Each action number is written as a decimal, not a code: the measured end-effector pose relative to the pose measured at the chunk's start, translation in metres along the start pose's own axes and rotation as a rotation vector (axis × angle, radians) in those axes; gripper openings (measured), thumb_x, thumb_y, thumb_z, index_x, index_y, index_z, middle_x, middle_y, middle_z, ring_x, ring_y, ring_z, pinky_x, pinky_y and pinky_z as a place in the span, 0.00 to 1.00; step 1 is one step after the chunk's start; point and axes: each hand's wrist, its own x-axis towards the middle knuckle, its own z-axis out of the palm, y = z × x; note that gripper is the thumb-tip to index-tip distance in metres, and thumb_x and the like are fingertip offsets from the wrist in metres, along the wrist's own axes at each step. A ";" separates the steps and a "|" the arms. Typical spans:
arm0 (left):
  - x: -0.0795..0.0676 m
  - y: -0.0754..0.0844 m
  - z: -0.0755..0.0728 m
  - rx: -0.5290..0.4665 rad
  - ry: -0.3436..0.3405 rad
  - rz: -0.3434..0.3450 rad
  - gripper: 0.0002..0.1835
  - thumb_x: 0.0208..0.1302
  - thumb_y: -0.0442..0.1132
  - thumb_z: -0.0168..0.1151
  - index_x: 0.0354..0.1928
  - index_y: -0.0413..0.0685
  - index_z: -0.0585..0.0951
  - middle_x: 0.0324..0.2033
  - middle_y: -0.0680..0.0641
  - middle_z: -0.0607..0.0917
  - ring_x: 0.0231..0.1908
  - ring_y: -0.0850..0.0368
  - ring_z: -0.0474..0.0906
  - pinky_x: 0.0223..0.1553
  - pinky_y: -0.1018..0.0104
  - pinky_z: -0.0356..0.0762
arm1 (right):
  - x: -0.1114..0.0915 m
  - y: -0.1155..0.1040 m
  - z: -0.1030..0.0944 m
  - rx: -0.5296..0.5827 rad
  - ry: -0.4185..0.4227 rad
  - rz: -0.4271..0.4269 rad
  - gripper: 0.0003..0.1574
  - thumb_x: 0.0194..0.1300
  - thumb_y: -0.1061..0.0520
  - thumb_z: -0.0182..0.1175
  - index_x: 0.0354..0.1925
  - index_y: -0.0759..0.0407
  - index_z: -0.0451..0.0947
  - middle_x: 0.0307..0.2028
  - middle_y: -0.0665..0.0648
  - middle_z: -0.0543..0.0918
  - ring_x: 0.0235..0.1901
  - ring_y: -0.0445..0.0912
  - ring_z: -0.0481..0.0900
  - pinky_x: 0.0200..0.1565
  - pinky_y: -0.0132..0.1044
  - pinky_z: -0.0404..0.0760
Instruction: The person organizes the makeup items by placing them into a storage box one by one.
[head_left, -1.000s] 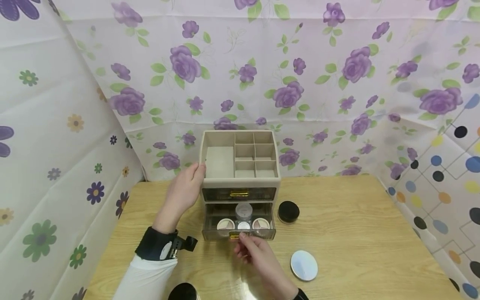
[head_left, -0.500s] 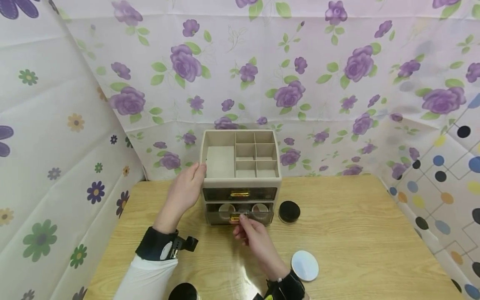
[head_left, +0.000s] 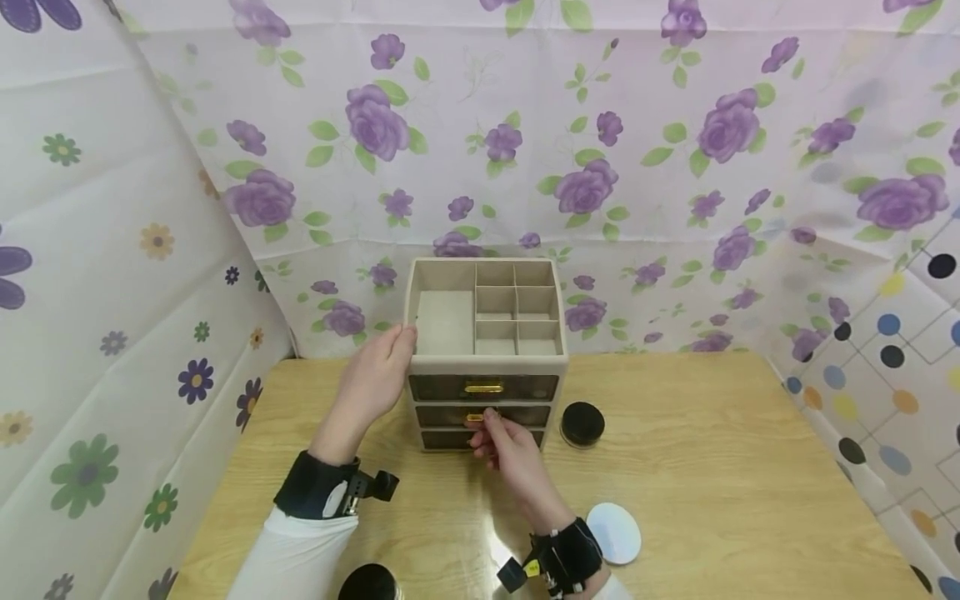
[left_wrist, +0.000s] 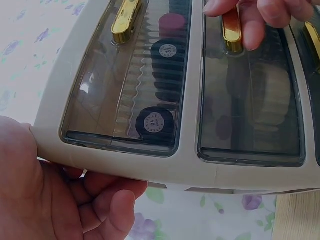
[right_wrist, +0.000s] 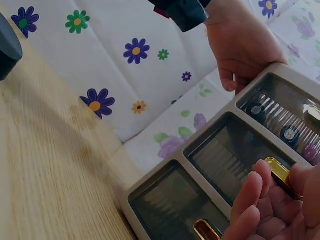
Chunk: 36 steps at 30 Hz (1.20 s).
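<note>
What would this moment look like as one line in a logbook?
Left hand: holds left side of organizer | Right hand: pinches gold handle on middle drawer | Drawer: looks closed | Nearby: black jar, right of organizer

Floral sheets screen this booth-like tabletop.

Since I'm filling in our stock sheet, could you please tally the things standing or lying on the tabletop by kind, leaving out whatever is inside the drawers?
Beige three-drawer organizer: 1
Round black-topped containers: 2
Pale round disc: 1
Total: 4
</note>
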 end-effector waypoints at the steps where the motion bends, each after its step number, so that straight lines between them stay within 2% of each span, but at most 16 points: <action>1: 0.000 0.000 0.000 -0.002 0.002 -0.002 0.26 0.88 0.56 0.33 0.34 0.49 0.70 0.26 0.45 0.69 0.26 0.49 0.66 0.31 0.56 0.65 | 0.000 -0.001 0.000 -0.004 -0.001 -0.001 0.37 0.86 0.36 0.49 0.59 0.67 0.84 0.35 0.49 0.83 0.35 0.43 0.80 0.36 0.32 0.76; 11: 0.000 0.000 0.000 -0.003 0.003 -0.006 0.27 0.88 0.59 0.32 0.35 0.49 0.70 0.27 0.45 0.69 0.26 0.49 0.66 0.31 0.56 0.66 | -0.003 0.003 -0.003 -0.011 0.013 0.026 0.38 0.83 0.32 0.52 0.59 0.63 0.85 0.35 0.50 0.83 0.36 0.44 0.80 0.38 0.33 0.77; 16: -0.001 -0.001 0.001 -0.003 0.000 -0.008 0.28 0.88 0.58 0.32 0.34 0.49 0.70 0.26 0.46 0.69 0.25 0.49 0.65 0.29 0.56 0.65 | -0.010 0.012 -0.005 -0.050 -0.001 0.040 0.31 0.82 0.39 0.58 0.56 0.66 0.85 0.35 0.50 0.84 0.35 0.43 0.81 0.36 0.32 0.76; 20: 0.000 -0.001 0.000 -0.008 0.001 -0.008 0.28 0.88 0.58 0.32 0.34 0.49 0.70 0.26 0.45 0.69 0.26 0.49 0.66 0.29 0.56 0.65 | -0.015 0.027 -0.006 -0.007 -0.081 0.117 0.29 0.82 0.45 0.59 0.58 0.70 0.82 0.34 0.50 0.85 0.31 0.40 0.80 0.31 0.31 0.74; 25: 0.001 -0.001 -0.002 -0.008 0.002 -0.017 0.28 0.88 0.58 0.32 0.36 0.48 0.71 0.28 0.44 0.70 0.29 0.47 0.69 0.32 0.55 0.68 | -0.013 0.040 -0.005 0.116 -0.131 0.208 0.33 0.83 0.41 0.57 0.62 0.71 0.79 0.33 0.50 0.84 0.28 0.40 0.78 0.26 0.30 0.72; 30: 0.001 0.000 -0.003 0.008 -0.001 -0.026 0.27 0.88 0.58 0.32 0.36 0.48 0.71 0.29 0.44 0.71 0.30 0.47 0.70 0.34 0.54 0.68 | -0.005 0.045 -0.004 0.234 -0.067 0.255 0.37 0.80 0.36 0.59 0.63 0.69 0.77 0.32 0.49 0.83 0.28 0.39 0.77 0.27 0.30 0.70; 36: 0.000 0.000 -0.001 -0.006 -0.015 -0.021 0.28 0.88 0.59 0.31 0.35 0.49 0.70 0.27 0.44 0.70 0.26 0.48 0.65 0.30 0.55 0.66 | 0.000 0.047 -0.006 0.207 0.007 0.242 0.34 0.81 0.39 0.59 0.60 0.70 0.81 0.31 0.49 0.82 0.26 0.37 0.76 0.24 0.28 0.70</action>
